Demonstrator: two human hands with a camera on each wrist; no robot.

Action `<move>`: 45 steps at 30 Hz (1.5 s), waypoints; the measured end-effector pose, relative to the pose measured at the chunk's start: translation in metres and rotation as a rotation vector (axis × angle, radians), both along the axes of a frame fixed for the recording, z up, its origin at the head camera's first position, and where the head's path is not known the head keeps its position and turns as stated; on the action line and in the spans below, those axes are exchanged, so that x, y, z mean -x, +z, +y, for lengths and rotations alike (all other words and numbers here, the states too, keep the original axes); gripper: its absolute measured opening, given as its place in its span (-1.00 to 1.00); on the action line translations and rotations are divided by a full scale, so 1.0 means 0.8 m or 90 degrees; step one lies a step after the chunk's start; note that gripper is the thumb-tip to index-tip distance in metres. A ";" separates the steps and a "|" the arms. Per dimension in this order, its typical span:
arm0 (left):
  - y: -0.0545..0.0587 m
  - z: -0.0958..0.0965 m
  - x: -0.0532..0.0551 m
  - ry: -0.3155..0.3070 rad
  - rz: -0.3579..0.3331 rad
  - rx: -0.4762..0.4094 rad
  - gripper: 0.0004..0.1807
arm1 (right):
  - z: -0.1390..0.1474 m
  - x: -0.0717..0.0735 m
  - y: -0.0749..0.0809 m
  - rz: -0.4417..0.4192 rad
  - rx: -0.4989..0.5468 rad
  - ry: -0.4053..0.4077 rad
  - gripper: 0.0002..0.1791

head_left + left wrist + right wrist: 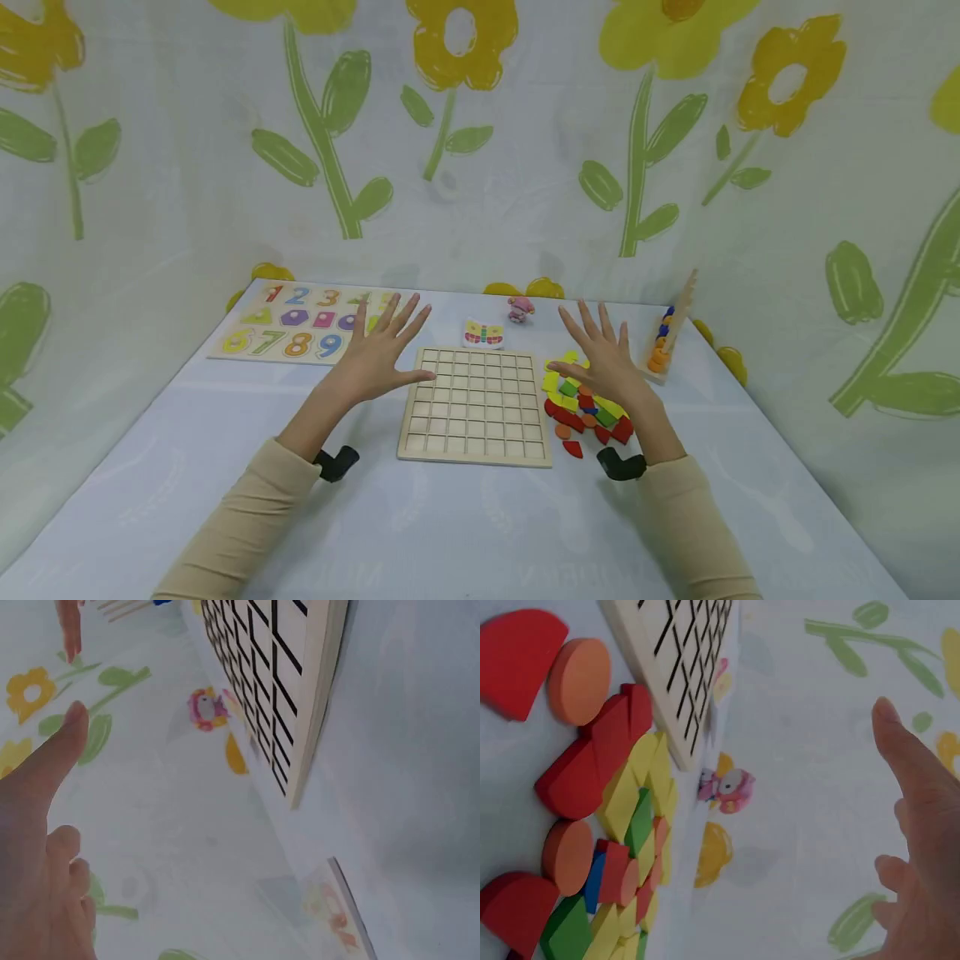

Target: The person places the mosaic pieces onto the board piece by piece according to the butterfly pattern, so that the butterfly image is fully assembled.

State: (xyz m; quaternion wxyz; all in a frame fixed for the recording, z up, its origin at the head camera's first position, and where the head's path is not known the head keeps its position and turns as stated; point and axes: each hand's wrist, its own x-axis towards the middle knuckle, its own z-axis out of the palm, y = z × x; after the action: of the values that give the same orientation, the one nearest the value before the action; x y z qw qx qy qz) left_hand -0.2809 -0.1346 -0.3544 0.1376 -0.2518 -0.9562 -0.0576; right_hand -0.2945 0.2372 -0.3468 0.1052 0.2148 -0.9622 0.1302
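At centre of the head view, a square pale wooden board divided into a grid of shallow compartments [476, 406] lies on the white bench [465, 533]. The left hand [377, 364] is raised at the board's upper left, fingers spread and straight, gripping nothing; it overlaps a wooden puzzle board of coloured numbers and shapes [281, 327] at centre left. The right hand [609, 364], likewise spread and empty, is raised right of centre, partly covering a loose pile of red, yellow, green, orange and blue blocks [586, 402] just beside the grid board's right edge. Above the grid board lies a small white card [483, 335] whose print looks like a butterfly, though it is too small to be sure. Near it sits a pink figurine [520, 309]; a wooden rack with blue and orange beads [662, 340] stands at right.
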 end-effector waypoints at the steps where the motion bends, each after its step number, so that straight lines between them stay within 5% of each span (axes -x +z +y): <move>1: -0.001 -0.002 -0.001 -0.011 -0.024 -0.009 0.12 | 0.003 0.002 -0.002 -0.009 0.003 0.003 0.03; 9: -0.016 -0.024 -0.008 -0.073 -0.275 -0.094 0.11 | 0.023 0.018 -0.013 -0.088 0.011 0.016 -0.03; 14: -0.030 -0.028 -0.002 -0.079 -0.382 -0.107 0.09 | 0.032 0.026 -0.022 -0.114 0.003 0.024 -0.07; 27: -0.065 -0.026 0.004 -0.087 -0.469 -0.137 0.12 | 0.039 0.043 -0.039 -0.182 0.069 0.063 -0.39; 34: -0.061 -0.027 0.006 -0.102 -0.488 -0.123 0.10 | 0.039 0.051 -0.049 -0.162 0.119 0.109 -0.70; 45: -0.058 -0.021 0.008 -0.088 -0.502 -0.108 0.09 | 0.026 0.070 -0.057 -0.218 0.097 0.122 -0.79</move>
State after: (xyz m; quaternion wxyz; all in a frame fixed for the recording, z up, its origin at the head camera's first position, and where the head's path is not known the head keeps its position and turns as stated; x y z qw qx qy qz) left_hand -0.2870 -0.1513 -0.4010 -0.2233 -0.2618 -0.9084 -0.2375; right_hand -0.3505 0.2580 -0.3927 -0.0567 0.2716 -0.9285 0.2467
